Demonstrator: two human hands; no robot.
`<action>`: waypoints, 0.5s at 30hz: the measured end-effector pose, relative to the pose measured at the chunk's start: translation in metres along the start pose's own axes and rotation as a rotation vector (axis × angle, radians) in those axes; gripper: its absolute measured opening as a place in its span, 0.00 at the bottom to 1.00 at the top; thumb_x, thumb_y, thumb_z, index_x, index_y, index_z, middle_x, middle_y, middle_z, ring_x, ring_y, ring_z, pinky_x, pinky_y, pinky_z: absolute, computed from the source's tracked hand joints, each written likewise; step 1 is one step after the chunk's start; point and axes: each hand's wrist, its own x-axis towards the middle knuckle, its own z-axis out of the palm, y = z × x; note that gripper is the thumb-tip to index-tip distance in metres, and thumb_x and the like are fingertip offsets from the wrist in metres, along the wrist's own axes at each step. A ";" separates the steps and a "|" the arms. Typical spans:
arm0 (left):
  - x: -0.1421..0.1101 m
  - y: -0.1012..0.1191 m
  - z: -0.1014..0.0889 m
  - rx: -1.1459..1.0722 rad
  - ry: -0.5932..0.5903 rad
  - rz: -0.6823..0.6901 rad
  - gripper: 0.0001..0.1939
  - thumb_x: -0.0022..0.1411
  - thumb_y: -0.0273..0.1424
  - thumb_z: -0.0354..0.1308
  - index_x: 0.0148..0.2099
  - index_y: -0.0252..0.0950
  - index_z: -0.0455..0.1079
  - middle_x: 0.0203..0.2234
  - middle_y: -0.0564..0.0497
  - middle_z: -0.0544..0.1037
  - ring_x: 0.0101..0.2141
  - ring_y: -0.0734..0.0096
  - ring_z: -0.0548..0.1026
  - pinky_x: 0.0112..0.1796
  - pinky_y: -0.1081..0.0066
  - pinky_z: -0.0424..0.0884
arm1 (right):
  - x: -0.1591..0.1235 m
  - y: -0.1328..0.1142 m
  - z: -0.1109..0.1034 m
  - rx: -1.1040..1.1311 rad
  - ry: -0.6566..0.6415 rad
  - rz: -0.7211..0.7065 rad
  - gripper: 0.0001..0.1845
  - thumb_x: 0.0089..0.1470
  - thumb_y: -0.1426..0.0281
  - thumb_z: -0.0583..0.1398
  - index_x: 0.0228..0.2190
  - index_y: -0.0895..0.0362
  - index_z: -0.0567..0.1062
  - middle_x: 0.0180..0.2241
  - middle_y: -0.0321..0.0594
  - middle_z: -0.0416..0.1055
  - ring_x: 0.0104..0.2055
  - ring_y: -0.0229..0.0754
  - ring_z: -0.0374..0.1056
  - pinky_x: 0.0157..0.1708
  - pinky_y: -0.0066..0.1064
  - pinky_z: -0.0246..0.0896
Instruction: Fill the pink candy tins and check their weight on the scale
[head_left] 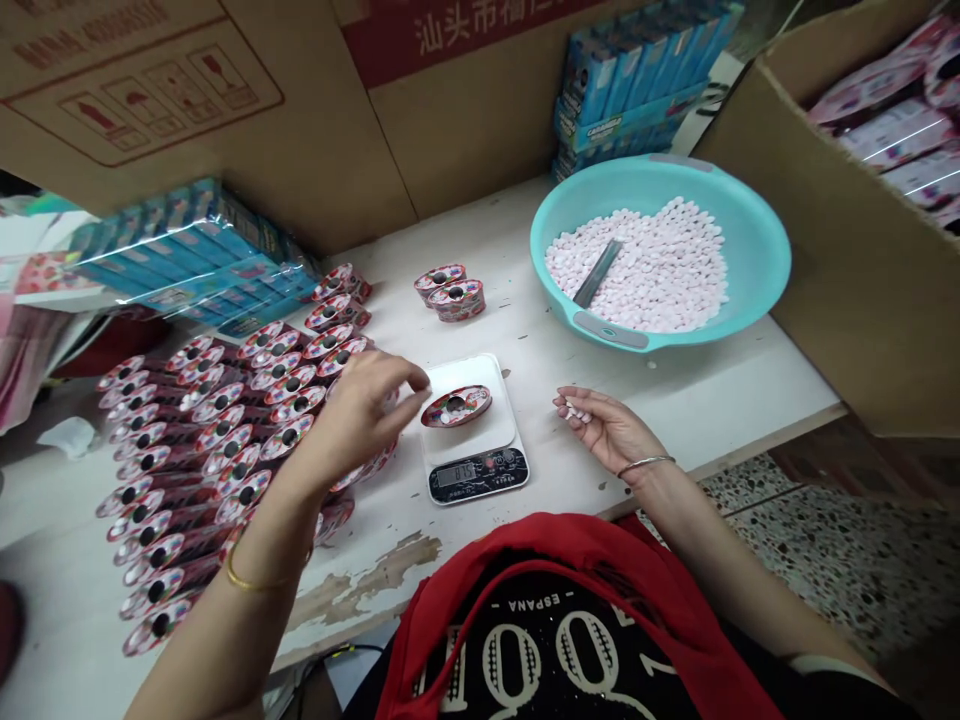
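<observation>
White candies [576, 412] sit clasped in my right hand [611, 432]; my left hand [367, 400] curls beside the oval container [471, 405] on the scale [504, 415], its grip unclear to me. I judge this is weighing; the next move calls for small, careful additions.

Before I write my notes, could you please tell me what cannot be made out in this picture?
All in the head view:
- Display of the scale: figures too small and blurred to read surely.
- Pellets in the right hand: count partly hidden by the fingers.
- Pack on the scale: inside too dark to see.
- Row packs: some hidden by the left hand and arm.
- Right-hand carton: cut off by the picture's edge.
</observation>
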 end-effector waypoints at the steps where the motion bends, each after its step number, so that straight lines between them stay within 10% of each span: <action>1: -0.004 0.009 0.001 -0.017 -0.017 0.032 0.12 0.67 0.39 0.50 0.37 0.40 0.71 0.32 0.51 0.77 0.35 0.67 0.70 0.43 0.64 0.63 | 0.000 0.002 -0.001 0.000 -0.007 0.004 0.11 0.40 0.75 0.69 0.31 0.59 0.79 0.32 0.42 0.76 0.33 0.33 0.71 0.28 0.18 0.68; 9: -0.034 0.012 0.024 0.045 0.172 0.109 0.11 0.66 0.36 0.55 0.48 0.41 0.70 0.40 0.47 0.75 0.41 0.64 0.72 0.41 0.64 0.63 | -0.009 0.006 -0.009 0.048 -0.023 -0.002 0.12 0.40 0.73 0.70 0.32 0.59 0.79 0.32 0.40 0.75 0.30 0.31 0.69 0.28 0.18 0.67; 15: -0.055 -0.003 0.053 0.267 0.238 0.189 0.23 0.61 0.36 0.59 0.59 0.50 0.66 0.51 0.46 0.74 0.48 0.52 0.71 0.46 0.55 0.62 | -0.013 -0.011 -0.047 -0.129 0.149 -0.269 0.21 0.35 0.62 0.71 0.32 0.58 0.77 0.28 0.39 0.72 0.25 0.32 0.64 0.18 0.21 0.54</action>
